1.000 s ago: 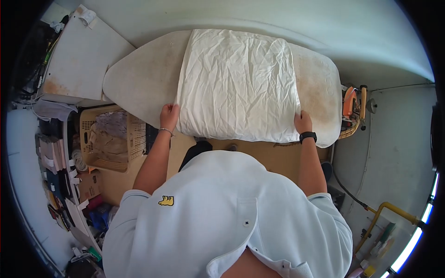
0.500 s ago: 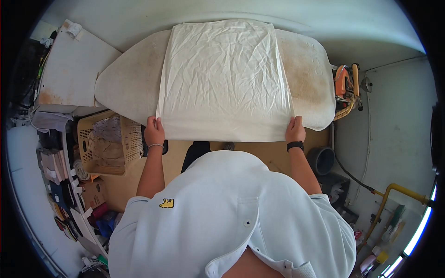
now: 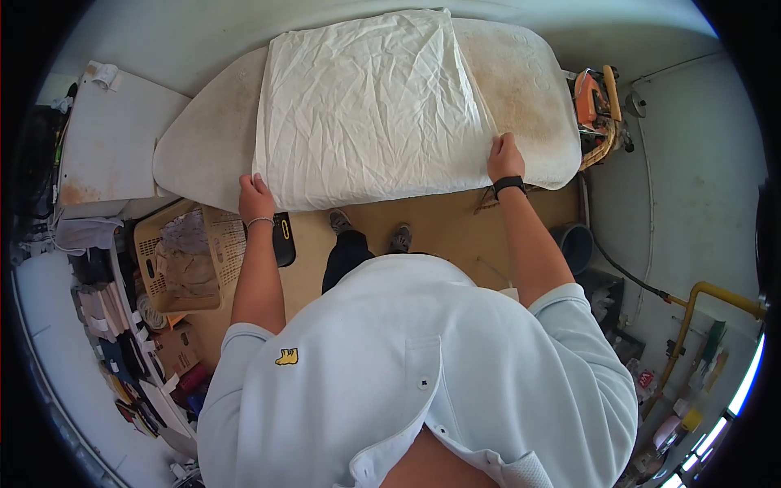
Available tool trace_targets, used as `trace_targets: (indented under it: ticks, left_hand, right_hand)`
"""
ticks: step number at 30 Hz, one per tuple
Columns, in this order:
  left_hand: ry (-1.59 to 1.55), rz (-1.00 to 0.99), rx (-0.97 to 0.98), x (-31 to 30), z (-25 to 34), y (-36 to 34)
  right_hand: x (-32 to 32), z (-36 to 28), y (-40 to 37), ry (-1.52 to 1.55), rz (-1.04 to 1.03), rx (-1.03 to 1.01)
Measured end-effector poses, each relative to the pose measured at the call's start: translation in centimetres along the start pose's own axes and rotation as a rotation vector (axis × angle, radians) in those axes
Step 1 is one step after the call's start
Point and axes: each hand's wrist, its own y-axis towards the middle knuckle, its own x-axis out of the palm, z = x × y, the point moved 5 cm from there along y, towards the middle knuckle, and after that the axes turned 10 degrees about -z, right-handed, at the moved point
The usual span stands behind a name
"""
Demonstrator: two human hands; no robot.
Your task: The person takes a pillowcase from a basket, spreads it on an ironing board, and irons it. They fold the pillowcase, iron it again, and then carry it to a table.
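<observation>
A wrinkled cream cloth (image 3: 366,114) lies across the middle of a stained ironing board (image 3: 521,89), its near edge hanging slightly over the front. At the cloth's near left corner, my left hand (image 3: 255,198) pinches the fabric; a bracelet circles that wrist. My right hand (image 3: 505,158), with a black band on the wrist, grips the right side of the cloth close to its near right corner. The fabric between both hands is spread out, with creases over most of its surface.
A tan plastic basket (image 3: 179,260) with crumpled cloths stands at lower left. Beyond the board's right end sits an orange-and-black iron (image 3: 594,102). A dark bucket (image 3: 574,246) is on the floor at right. A white panel (image 3: 122,138) adjoins the board's left tip.
Both hands have moved away from my body with the cloth's near edge, the right hand farther. The cloth now sits farther back and slants. The camera view has also shifted, showing my feet.
</observation>
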Motion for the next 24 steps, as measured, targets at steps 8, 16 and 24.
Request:
trace_targets:
  ticks: [8,16,24]
  left_hand:
    - [0.069,-0.033,-0.004,-0.6,-2.5,-3.9]
    - [0.068,0.020,0.081,-1.2,-1.7,-3.5]
    - [0.193,0.004,0.155,-0.4,0.6,1.5]
  right_hand:
    - [-0.1,2.4,-4.0,-0.195,0.036,-0.116]
    - [-0.5,1.4,-4.5,-0.180,0.229,-0.178]
    - [0.7,-0.8,0.1,-0.154,0.129,0.060]
